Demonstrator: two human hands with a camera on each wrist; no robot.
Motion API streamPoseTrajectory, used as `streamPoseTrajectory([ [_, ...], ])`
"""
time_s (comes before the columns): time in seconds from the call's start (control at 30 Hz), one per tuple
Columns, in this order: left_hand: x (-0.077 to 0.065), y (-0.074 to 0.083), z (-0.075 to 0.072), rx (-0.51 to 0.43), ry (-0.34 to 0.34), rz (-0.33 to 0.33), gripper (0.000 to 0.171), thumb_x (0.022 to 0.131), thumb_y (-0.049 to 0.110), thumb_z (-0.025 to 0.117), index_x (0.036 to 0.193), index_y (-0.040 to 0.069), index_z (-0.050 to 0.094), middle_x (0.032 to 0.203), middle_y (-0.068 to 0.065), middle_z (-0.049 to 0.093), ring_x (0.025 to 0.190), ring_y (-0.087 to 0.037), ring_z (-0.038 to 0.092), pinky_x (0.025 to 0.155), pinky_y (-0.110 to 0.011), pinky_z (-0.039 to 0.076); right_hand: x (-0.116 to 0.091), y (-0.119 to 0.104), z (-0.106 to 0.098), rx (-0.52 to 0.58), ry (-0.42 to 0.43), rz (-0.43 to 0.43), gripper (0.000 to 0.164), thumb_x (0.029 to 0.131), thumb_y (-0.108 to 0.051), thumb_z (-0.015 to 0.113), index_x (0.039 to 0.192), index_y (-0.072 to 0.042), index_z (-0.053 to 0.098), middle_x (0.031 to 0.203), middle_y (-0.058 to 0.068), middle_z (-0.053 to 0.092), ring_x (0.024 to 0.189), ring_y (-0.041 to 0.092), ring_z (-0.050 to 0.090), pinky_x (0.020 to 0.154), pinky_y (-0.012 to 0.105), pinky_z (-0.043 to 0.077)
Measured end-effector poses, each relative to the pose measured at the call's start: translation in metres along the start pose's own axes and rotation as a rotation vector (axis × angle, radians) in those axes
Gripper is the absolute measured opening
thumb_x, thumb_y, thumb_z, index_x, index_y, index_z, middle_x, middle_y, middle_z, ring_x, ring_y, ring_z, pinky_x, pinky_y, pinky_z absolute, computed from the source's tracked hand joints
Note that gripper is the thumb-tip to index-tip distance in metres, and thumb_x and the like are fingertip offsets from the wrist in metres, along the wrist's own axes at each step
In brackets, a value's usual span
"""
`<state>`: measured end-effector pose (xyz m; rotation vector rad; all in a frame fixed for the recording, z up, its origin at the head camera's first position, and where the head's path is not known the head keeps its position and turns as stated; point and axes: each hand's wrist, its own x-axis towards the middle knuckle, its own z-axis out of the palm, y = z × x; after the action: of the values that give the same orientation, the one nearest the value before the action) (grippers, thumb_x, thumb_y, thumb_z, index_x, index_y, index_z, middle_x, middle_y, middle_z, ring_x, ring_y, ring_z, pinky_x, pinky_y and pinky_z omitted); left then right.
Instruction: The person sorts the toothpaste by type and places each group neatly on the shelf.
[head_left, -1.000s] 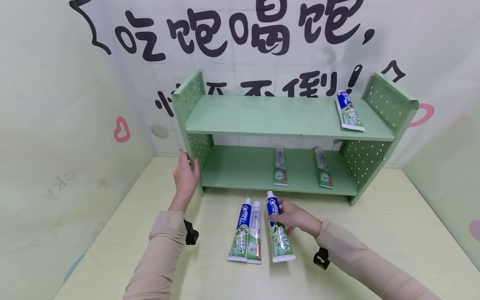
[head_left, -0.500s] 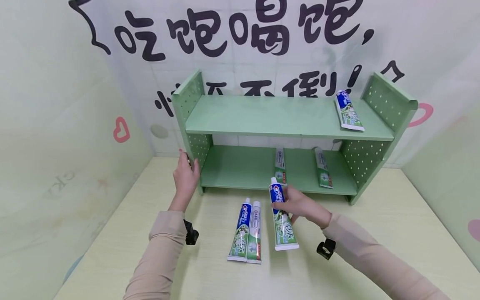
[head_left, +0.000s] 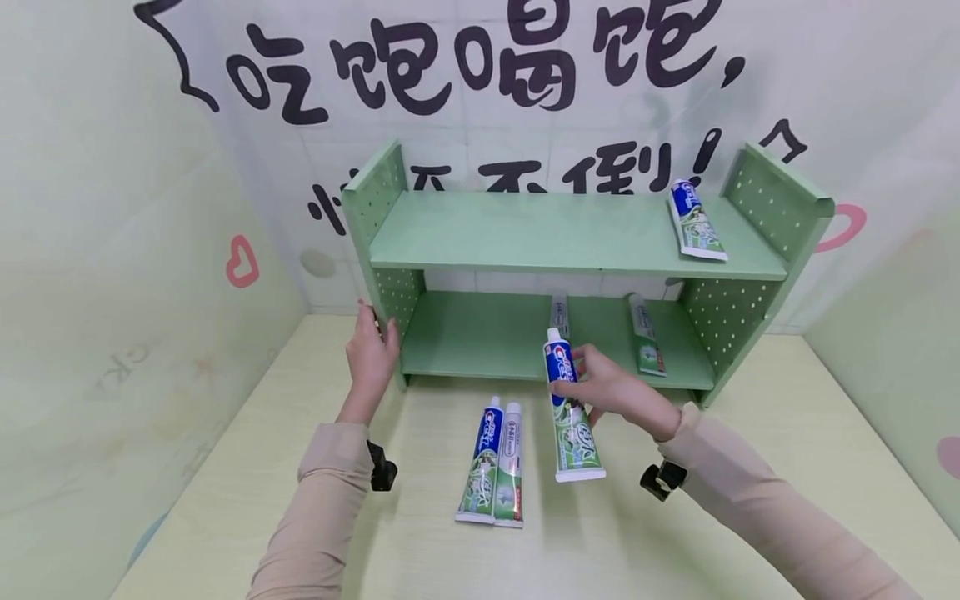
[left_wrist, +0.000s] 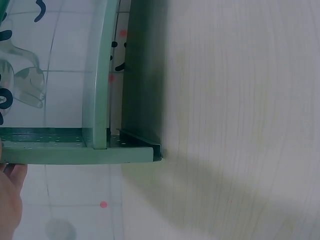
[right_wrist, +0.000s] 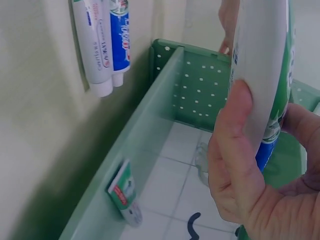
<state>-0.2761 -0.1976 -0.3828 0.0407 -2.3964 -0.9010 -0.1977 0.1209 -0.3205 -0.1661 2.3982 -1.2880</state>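
Note:
My right hand grips a blue, green and white toothpaste tube, cap upward, in front of the lower shelf. In the right wrist view, thumb and fingers wrap its middle. My left hand holds the left side panel of the green shelf rack; in the left wrist view only part of that hand shows at the panel's edge. On the table, a blue-green toothpaste tube lies against a grey-green toothpaste tube.
One blue-green tube lies at the right of the upper shelf. On the lower shelf lie two grey-green tubes, one farther right and another partly hidden behind the held tube. A lettered wall stands behind the rack.
My right hand has raised the toothpaste tube off the table, moving it up and slightly right toward the rack. The left hand has stayed at the side panel.

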Motion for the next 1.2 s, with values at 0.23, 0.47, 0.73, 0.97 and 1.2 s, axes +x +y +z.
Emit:
streamPoseTrajectory([
  [0.23, -0.001, 0.0, -0.001, 0.003, -0.004, -0.006, 0.034, 0.094, 0.017, 0.048, 0.119, -0.005, 0.04, 0.114, -0.025, 0.056, 0.093, -0.04, 0.062, 0.072, -0.051, 0.054, -0.009, -0.016, -0.009, -0.02, 0.02, 0.01, 0.069, 0.088, -0.019, 0.059, 0.138, 0.003, 0.016, 0.12, 0.026, 0.039, 0.083, 0.029, 0.062, 0.057, 0.034, 0.058],
  [0.47, -0.001, -0.001, -0.001, 0.003, 0.011, 0.006, 0.035, 0.093, 0.016, 0.048, 0.12, -0.005, 0.04, 0.113, -0.025, 0.056, 0.09, -0.039, 0.063, 0.07, -0.05, 0.054, -0.013, -0.027, -0.018, -0.022, 0.039, -0.003, 0.07, 0.089, -0.02, 0.058, 0.139, 0.001, 0.014, 0.121, 0.024, 0.037, 0.087, 0.03, 0.061, 0.059, 0.034, 0.058],
  [0.73, -0.001, 0.0, 0.001, -0.006, 0.014, 0.0, 0.031, 0.093, 0.016, 0.049, 0.116, -0.003, 0.043, 0.112, -0.024, 0.058, 0.091, -0.038, 0.063, 0.072, -0.051, 0.053, -0.016, -0.037, -0.027, -0.027, 0.055, -0.032, 0.069, 0.09, -0.021, 0.056, 0.14, 0.001, 0.014, 0.124, 0.025, 0.038, 0.087, 0.028, 0.062, 0.061, 0.033, 0.058],
  [0.97, -0.001, 0.0, 0.001, 0.0, 0.014, 0.004, 0.031, 0.093, 0.016, 0.049, 0.116, -0.003, 0.042, 0.112, -0.023, 0.058, 0.092, -0.038, 0.063, 0.072, -0.051, 0.054, -0.023, -0.049, -0.036, -0.049, 0.081, -0.064, 0.068, 0.09, -0.022, 0.056, 0.14, 0.001, 0.015, 0.123, 0.024, 0.039, 0.088, 0.029, 0.062, 0.062, 0.032, 0.058],
  [1.2, -0.001, 0.001, 0.001, -0.004, 0.014, 0.001, 0.03, 0.093, 0.016, 0.049, 0.115, -0.003, 0.043, 0.112, -0.023, 0.057, 0.093, -0.038, 0.063, 0.072, -0.05, 0.054, -0.027, -0.062, -0.046, -0.047, 0.097, -0.085, 0.068, 0.091, -0.023, 0.054, 0.142, 0.0, 0.014, 0.125, 0.023, 0.039, 0.089, 0.028, 0.062, 0.064, 0.032, 0.058],
])
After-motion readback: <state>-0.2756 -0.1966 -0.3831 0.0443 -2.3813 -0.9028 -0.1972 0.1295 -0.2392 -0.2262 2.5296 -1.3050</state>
